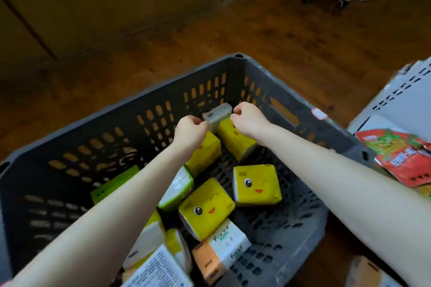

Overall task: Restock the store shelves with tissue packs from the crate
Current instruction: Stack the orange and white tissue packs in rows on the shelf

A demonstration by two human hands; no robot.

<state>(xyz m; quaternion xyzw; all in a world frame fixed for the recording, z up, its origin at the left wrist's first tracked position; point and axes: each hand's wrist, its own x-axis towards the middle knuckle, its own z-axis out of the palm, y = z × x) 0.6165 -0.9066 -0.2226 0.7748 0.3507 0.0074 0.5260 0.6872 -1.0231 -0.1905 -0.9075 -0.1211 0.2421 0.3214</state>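
Inside the crate (163, 93), both hands (190, 129) (248, 116) pinch one tissue pack (218, 115).

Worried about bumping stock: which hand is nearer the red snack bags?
Right. The right hand pinches the white pack at the end toward the bags; the left hand pinches its other end, farther away.

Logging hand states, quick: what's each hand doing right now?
Left hand: closed, pinching the pale tissue pack at its left end.
Right hand: closed, pinching the same pack at its right end.
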